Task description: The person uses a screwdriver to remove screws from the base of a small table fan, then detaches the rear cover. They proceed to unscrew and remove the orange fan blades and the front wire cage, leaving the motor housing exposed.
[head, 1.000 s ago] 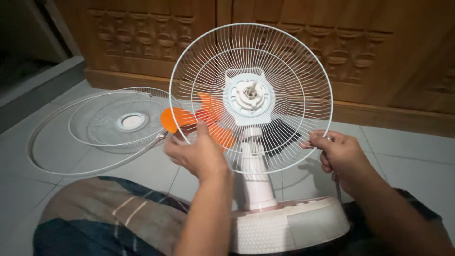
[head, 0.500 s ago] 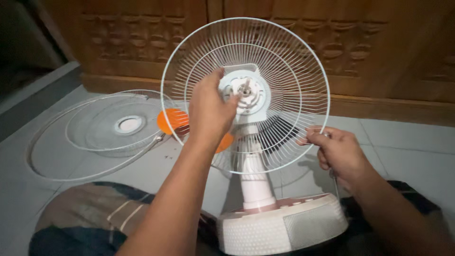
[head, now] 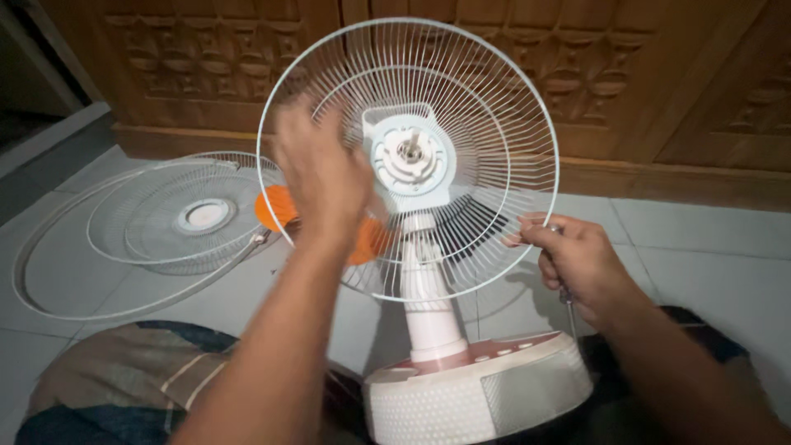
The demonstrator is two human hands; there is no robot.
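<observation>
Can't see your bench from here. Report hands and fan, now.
Left hand blurred, against rear guard beside motor hub. Right hand grips guard rim, thin tool in fist. Front guard, orange blade on floor.

Rear fan guard (head: 494, 107): white wire, fine radial spokes with concentric rings. Motor housing (head: 409, 156): white, with a grey metal shaft at its centre. Fan neck (head: 428, 305): pale pinkish-white. Fan base (head: 478, 395): white, dotted grille pattern, dull red band on top. Front fan guard (head: 165, 222) on floor: white wire, same radial pattern, round white hub. Fan blade (head: 276, 208): bright orange. Floor tiles (head: 700, 247): light grey. Wooden panel (head: 643, 74): brown, carved floral relief.
</observation>
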